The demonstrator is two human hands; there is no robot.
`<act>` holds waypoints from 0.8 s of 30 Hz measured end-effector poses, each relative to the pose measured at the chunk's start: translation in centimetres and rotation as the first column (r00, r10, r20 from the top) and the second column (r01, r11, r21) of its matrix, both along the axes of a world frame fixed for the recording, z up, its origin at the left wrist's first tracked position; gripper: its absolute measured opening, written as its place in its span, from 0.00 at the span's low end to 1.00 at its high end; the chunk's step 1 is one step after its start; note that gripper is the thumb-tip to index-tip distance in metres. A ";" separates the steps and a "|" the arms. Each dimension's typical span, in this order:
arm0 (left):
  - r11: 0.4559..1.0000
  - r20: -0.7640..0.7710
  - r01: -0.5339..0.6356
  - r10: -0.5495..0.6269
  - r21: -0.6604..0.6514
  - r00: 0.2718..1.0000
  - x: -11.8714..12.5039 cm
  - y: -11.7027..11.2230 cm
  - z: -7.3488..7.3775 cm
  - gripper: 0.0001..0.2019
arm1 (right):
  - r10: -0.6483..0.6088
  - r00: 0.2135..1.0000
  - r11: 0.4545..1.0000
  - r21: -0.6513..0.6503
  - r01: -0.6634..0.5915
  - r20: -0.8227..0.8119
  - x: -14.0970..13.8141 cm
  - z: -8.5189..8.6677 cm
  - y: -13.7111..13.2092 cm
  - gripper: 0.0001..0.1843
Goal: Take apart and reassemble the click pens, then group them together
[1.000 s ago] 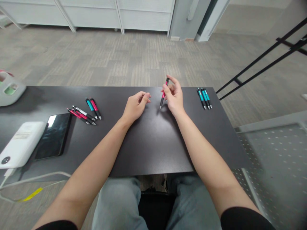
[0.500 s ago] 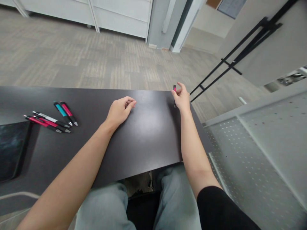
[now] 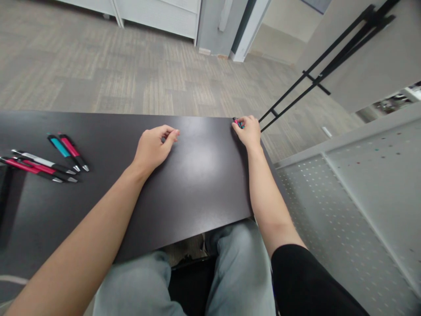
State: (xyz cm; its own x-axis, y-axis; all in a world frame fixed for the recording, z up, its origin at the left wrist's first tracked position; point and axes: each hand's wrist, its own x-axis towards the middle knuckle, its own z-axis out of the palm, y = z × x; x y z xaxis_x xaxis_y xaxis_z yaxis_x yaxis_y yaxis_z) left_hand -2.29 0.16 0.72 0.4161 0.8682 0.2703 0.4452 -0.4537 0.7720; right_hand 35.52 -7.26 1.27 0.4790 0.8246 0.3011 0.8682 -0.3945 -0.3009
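My right hand [image 3: 249,131] is at the far right corner of the dark table, its fingers closed on a pink-and-black pen [image 3: 236,121]. A bit of teal shows under the fingertips beside this pen; most of both is hidden. My left hand [image 3: 154,147] rests on the tabletop left of the middle, fingers curled and thumb against the index finger, with nothing visible in it. Farther left lie a teal pen [image 3: 62,150] and a pink pen [image 3: 74,150] side by side. Near them a white pen [image 3: 42,161] lies across a pair of pink pens [image 3: 31,168].
The dark tabletop [image 3: 194,184] ends just beyond my hands. A perforated grey panel [image 3: 329,210] stands to the right, below a black metal frame [image 3: 315,81]. A dark object [image 3: 4,188] is cut off at the left edge. White cabinets [image 3: 158,17] stand across the floor.
My right hand has come down at the table corner, and its spread fingers have closed around the pen. A teal bit now shows there. The view has shifted slightly; the left hand stays curled.
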 end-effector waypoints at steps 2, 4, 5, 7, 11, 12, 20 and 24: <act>1.000 -0.001 0.005 -0.005 -0.003 1.000 -0.1 0.0 0.0 0.10 | -0.024 0.999 1.000 0.009 0.024 0.035 -0.1 0.0 0.0 0.10; 1.000 -0.002 0.007 -0.007 -0.006 1.000 -0.1 0.1 -0.1 0.10 | -0.042 0.999 0.999 0.000 0.043 0.033 -0.2 0.2 -0.2 0.11; 1.000 -0.002 0.006 -0.006 -0.008 1.000 -0.1 0.1 -0.1 0.10 | -0.045 0.999 0.999 -0.011 0.045 0.018 -0.1 0.4 -0.3 0.11; 1.000 0.003 0.001 -0.001 -0.013 1.000 -0.2 0.1 -0.2 0.10 | -0.050 0.998 0.998 -0.027 0.049 -0.027 0.0 0.8 -0.6 0.11; 1.000 0.028 -0.003 0.003 -0.019 1.000 -0.3 0.1 -0.3 0.12 | -0.112 0.989 0.994 -0.005 0.112 -0.096 0.7 1.6 -1.4 0.06; 1.000 0.035 -0.002 0.003 -0.018 0.999 -0.3 0.1 -0.4 0.12 | -0.136 0.985 0.990 0.009 0.137 -0.106 1.0 1.7 -1.6 0.07; 1.000 0.032 0.000 0.000 -0.020 0.999 -0.3 0.1 -0.3 0.13 | -0.236 0.950 0.972 -0.072 0.225 -0.203 2.6 1.1 -2.2 0.09; 1.000 0.030 0.001 -0.001 -0.012 1.000 -0.3 0.2 -0.5 0.13 | -0.218 0.954 0.975 -0.079 0.206 -0.204 2.8 0.7 -2.0 0.11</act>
State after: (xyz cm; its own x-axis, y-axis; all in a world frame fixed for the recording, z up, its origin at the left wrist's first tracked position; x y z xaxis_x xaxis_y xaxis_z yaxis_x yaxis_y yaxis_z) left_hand -2.61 0.38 0.21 0.4088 0.8710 0.2724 0.4212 -0.4449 0.7903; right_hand 38.31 -9.28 2.01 0.6923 0.7096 0.1313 0.6822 -0.5843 -0.4396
